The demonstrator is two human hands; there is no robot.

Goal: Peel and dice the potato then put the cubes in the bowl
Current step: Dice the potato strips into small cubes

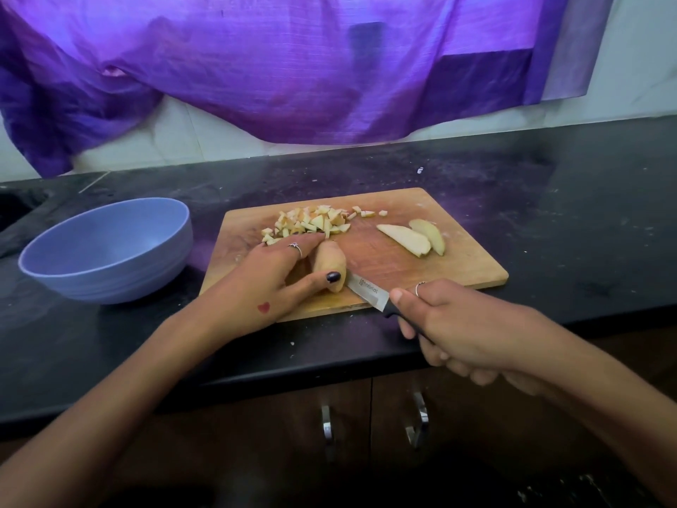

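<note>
On the counter [549,221] at far left the blue bowl [106,251] waits without cubes, beside the cutting board [403,273]. Left hand [271,284] pinches the potato piece [329,262] below the diced pile [311,223]; fingers should curl back from the blade. Right hand [458,324] grips the knife [370,293]; even slices give uniform cubes.

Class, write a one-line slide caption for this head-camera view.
Left hand steadies a potato piece on the board while right hand slices with a knife.
</note>
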